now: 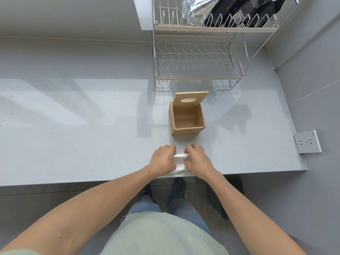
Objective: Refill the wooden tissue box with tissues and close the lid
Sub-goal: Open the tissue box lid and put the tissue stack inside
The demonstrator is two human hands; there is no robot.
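Observation:
A small wooden tissue box (187, 130) stands on the grey counter, empty inside. Its lid (191, 99), with an oval slot, is swung up and leans back. Nearer to me, by the counter's front edge, lies a white stack of tissues (179, 161). My left hand (163, 159) grips its left side and my right hand (197, 158) grips its right side. Both hands have their fingers curled over the stack's far edge, and they hide most of it. The stack is a short way in front of the box.
A two-tier wire dish rack (198, 57) stands behind the box, with foil and black bags (230, 10) on its upper shelf. A wall socket (307, 142) sits on the right wall. The counter's front edge (73, 183) runs just below my hands.

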